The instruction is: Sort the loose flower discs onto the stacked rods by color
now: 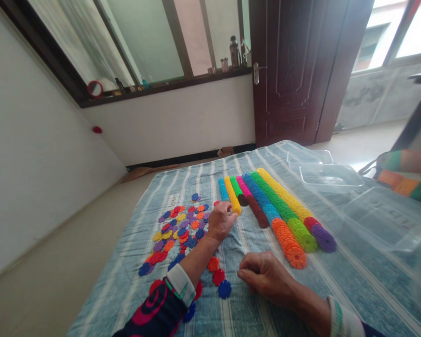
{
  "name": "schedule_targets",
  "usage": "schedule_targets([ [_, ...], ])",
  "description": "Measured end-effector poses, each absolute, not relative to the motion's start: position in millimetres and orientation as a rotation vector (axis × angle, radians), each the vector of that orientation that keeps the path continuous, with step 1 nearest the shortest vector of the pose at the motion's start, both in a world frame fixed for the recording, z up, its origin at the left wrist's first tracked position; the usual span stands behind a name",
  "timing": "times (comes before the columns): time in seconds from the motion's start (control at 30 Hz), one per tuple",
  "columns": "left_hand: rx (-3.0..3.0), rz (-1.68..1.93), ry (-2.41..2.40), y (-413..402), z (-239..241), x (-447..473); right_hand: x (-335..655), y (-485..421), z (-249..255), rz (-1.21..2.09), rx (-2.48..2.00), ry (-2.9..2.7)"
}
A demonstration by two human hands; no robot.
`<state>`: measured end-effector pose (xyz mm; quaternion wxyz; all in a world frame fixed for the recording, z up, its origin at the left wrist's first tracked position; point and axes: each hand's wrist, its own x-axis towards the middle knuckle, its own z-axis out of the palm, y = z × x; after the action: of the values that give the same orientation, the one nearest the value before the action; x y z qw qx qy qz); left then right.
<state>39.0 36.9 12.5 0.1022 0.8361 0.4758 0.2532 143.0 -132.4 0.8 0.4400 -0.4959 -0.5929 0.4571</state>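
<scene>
Step, as judged: left hand (220, 221) was working the near end of the short yellow row of stacked plastic flower discs (232, 199) on the blue-striped table (337, 281). Next move would need square alignment w/ the row. Left fingers were curled, pinching that end; right hand (263, 274) rested loosely fisted, contents not discernible.

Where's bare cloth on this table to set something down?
Free: near-right cloth between the stacked rods and clear bins; far strip beyond the loose discs. Crowded: around left hand and right hand.
</scene>
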Motion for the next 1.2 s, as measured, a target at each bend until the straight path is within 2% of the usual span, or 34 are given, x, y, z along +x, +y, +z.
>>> schedule_targets([
  [0.17,2.401,0.629,1.491,33,13,43,143,-132,-1,1.144,-1.230,-1.468],
  [0.57,2.446,0.670,1.522,43,17,31,144,-134,1,1.181,-1.249,-1.485],
  [0.7,2.460,0.599,1.798,75,33,-5,143,-135,1,1.196,-1.264,-1.475],
  [0.87,2.213,0.323,2.219,118,47,-47,142,-135,0,1.203,-1.281,-1.461],
  [1.2,2.053,0.478,2.059,161,33,-59,142,-134,-6,1.218,-1.269,-1.433],
])
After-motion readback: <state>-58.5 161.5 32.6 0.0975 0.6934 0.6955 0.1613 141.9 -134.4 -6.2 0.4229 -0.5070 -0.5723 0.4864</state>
